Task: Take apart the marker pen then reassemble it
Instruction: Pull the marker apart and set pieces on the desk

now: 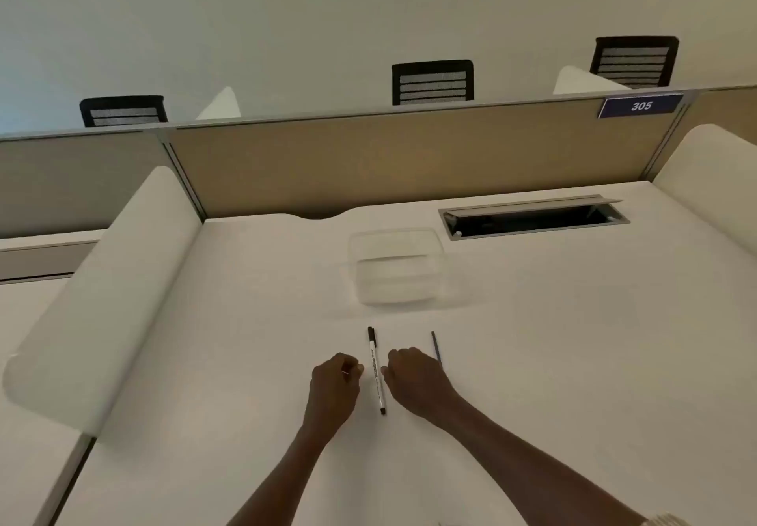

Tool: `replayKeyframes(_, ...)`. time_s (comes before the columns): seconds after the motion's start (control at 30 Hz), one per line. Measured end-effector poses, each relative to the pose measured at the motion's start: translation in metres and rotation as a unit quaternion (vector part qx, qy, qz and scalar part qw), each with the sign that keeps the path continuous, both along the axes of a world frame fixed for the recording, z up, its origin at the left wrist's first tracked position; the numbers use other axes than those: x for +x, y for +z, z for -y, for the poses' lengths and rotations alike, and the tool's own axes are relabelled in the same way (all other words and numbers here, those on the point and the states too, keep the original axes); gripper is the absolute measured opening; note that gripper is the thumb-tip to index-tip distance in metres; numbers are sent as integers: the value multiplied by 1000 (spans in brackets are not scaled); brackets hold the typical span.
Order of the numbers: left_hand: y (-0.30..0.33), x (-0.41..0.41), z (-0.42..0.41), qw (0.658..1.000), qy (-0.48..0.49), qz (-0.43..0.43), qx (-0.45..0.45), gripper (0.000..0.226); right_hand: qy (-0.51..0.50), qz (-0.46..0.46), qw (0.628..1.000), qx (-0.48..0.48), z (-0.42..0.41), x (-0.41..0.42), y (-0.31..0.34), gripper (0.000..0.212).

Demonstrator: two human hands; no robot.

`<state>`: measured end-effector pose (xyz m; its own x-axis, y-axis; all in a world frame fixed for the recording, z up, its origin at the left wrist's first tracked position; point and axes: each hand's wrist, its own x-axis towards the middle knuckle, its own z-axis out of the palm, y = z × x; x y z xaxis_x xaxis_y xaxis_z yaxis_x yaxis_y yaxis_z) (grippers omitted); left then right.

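Observation:
A white marker pen (376,370) with black ends lies lengthwise on the white desk (553,361), between my two hands. My left hand (334,386) rests just left of it with its fingers curled; something small may sit at its fingertips, too small to make out. My right hand (415,378) rests just right of the pen, fingers curled loosely, holding nothing I can see. A thin dark stick (436,347), like an ink core, lies on the desk beside and partly behind my right hand.
A clear plastic container (396,265) stands on the desk beyond the pen. An open cable hatch (532,218) is set in the desk at the back right. White side dividers (106,300) flank the desk, and a tan partition (389,161) closes its far side.

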<state>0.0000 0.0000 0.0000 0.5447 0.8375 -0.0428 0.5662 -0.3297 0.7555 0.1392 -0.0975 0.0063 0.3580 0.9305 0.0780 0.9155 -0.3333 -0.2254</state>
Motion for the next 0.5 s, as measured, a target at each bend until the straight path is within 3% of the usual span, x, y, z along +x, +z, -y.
replayKeyframes(0.17,-7,-3,9,998,19,2,-54,2,-10,-43,996,-75,0,-23,-9,45)
replayKeyframes(0.5,-3,3,17,993,65,26,-92,10,-15,-105,988,-110,-4,-31,-3,31)
